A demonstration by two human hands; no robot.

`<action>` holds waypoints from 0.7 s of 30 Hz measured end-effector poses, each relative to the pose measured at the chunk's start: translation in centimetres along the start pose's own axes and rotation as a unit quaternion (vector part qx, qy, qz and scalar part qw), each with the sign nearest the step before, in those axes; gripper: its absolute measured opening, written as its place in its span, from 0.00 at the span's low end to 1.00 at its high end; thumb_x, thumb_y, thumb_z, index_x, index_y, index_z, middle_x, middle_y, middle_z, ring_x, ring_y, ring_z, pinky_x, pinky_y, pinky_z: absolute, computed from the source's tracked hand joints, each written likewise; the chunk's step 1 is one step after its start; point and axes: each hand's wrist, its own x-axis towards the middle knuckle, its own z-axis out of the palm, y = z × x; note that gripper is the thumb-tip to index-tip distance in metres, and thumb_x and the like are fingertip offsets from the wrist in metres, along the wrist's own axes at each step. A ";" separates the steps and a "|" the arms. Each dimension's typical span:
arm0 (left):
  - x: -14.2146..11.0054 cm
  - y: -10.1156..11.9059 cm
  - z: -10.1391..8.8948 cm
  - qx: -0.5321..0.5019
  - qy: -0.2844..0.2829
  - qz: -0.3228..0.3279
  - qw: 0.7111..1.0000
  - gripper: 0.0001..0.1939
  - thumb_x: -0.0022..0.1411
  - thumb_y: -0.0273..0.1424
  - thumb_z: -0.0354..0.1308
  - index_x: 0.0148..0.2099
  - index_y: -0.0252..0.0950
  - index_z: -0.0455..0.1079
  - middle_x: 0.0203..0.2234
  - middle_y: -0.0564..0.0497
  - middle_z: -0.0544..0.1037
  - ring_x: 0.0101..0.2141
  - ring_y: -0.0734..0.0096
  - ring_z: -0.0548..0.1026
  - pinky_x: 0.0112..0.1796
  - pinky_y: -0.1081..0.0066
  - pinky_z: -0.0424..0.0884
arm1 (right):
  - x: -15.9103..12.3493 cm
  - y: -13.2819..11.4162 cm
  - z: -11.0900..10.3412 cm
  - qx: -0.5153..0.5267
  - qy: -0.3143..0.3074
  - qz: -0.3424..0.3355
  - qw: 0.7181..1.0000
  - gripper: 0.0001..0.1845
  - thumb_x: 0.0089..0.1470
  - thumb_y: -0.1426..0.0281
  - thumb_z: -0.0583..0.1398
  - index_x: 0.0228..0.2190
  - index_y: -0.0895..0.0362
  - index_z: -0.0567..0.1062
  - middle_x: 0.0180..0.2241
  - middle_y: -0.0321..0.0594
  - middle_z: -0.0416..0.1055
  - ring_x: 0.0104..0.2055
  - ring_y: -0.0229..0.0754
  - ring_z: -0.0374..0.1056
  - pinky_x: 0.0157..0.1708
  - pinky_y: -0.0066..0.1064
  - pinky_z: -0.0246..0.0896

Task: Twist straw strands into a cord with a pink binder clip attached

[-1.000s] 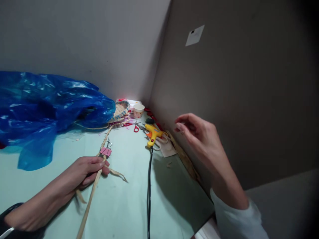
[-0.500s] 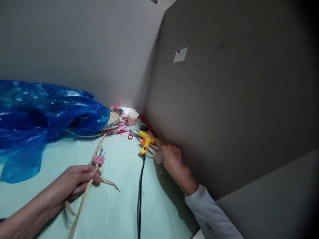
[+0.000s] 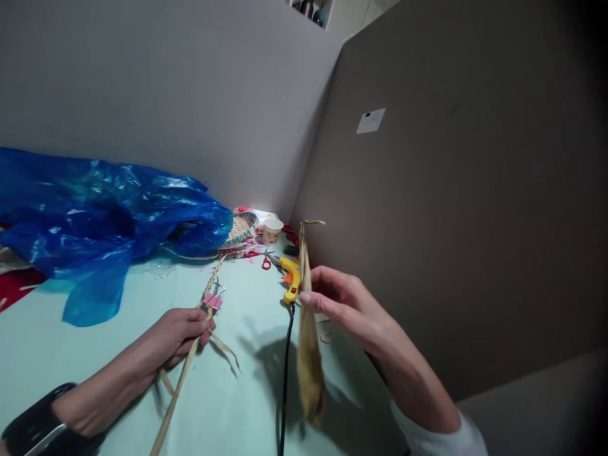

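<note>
Right hand pinches a dry leaf between thumb and fingers, holding it lengthwise above the pale green table, its thin end up and its broad end hanging down. Left hand is closed on the strips at the near end of a braid, just below the pink clip clamped on it. One long strip runs from that grip toward the bottom of the view. Beyond the hands lies a yellow glue gun, partly behind the leaf. Farther back are red-handled scissors and a paper cup, with a blue plastic bag to the left.
</note>
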 end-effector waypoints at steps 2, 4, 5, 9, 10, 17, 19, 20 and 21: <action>-0.3 0.3 0.2 -0.009 0.005 0.002 1.000 0.14 0.48 0.41 0.59 0.25 0.35 0.66 0.09 0.65 0.53 0.13 0.85 0.42 0.16 0.76 0.36 | 1.3 0.1 1.7 0.185 -0.098 0.006 0.978 0.13 0.54 0.60 0.62 0.29 0.58 0.69 0.28 0.35 0.64 0.30 0.36 0.62 0.31 0.27 0.60; -0.5 0.5 0.4 -0.018 0.011 0.006 1.000 0.12 0.47 0.39 0.59 0.26 0.34 0.66 0.11 0.63 0.57 0.13 0.85 0.44 0.16 0.76 0.37 | 2.7 0.7 3.8 0.281 -0.163 0.028 0.945 0.15 0.50 0.60 0.65 0.27 0.57 0.68 0.26 0.33 0.61 0.27 0.33 0.59 0.28 0.25 0.61; -0.6 0.6 0.4 -0.021 0.014 0.008 1.000 0.12 0.46 0.38 0.59 0.26 0.34 0.66 0.12 0.62 0.59 0.13 0.86 0.45 0.16 0.76 0.37 | 3.4 1.1 4.9 0.307 -0.185 0.040 0.933 0.16 0.49 0.60 0.66 0.27 0.57 0.67 0.25 0.32 0.59 0.25 0.32 0.58 0.26 0.24 0.60; -0.7 0.7 0.5 -0.029 0.020 0.009 0.999 0.11 0.47 0.36 0.59 0.27 0.33 0.66 0.15 0.58 0.65 0.14 0.86 0.46 0.16 0.75 0.37 | 5.6 2.6 8.2 0.337 -0.163 0.070 0.924 0.18 0.49 0.58 0.66 0.29 0.58 0.67 0.25 0.32 0.61 0.24 0.31 0.60 0.18 0.20 0.54; -0.7 0.6 0.5 -0.029 0.021 0.012 0.999 0.10 0.48 0.36 0.59 0.27 0.34 0.66 0.15 0.59 0.64 0.14 0.86 0.46 0.17 0.75 0.37 | 6.0 2.9 8.7 0.337 -0.140 0.071 0.928 0.18 0.49 0.57 0.65 0.30 0.58 0.68 0.26 0.33 0.63 0.24 0.32 0.62 0.17 0.20 0.52; -0.9 0.4 0.1 -0.022 -0.010 0.019 1.000 0.13 0.55 0.38 0.57 0.25 0.35 0.62 0.13 0.63 0.54 0.15 0.83 0.44 0.18 0.73 0.38 | 6.9 4.4 10.0 0.295 -0.010 0.051 0.954 0.18 0.51 0.55 0.62 0.33 0.55 0.65 0.22 0.30 0.64 0.20 0.33 0.60 0.16 0.22 0.53; -0.8 0.3 0.1 -0.023 -0.016 0.022 0.999 0.15 0.58 0.40 0.55 0.25 0.36 0.62 0.12 0.63 0.53 0.15 0.82 0.43 0.18 0.73 0.39 | 7.0 4.8 10.3 0.270 0.018 0.043 0.962 0.17 0.52 0.56 0.61 0.33 0.55 0.64 0.22 0.29 0.64 0.19 0.32 0.59 0.16 0.23 0.54; -0.8 0.3 0.1 -0.023 -0.017 0.024 0.999 0.16 0.59 0.41 0.54 0.25 0.36 0.61 0.12 0.63 0.52 0.16 0.82 0.43 0.19 0.72 0.39 | 7.1 5.0 10.5 0.258 0.029 0.040 0.965 0.17 0.52 0.56 0.61 0.33 0.54 0.64 0.22 0.29 0.64 0.19 0.33 0.59 0.17 0.23 0.54; -0.8 0.3 0.1 -0.022 -0.017 0.027 0.999 0.17 0.59 0.42 0.54 0.25 0.37 0.60 0.12 0.63 0.52 0.16 0.82 0.43 0.19 0.72 0.39 | 7.2 5.2 10.7 0.247 0.038 0.037 0.968 0.16 0.53 0.56 0.61 0.34 0.54 0.64 0.22 0.28 0.64 0.19 0.33 0.59 0.17 0.24 0.55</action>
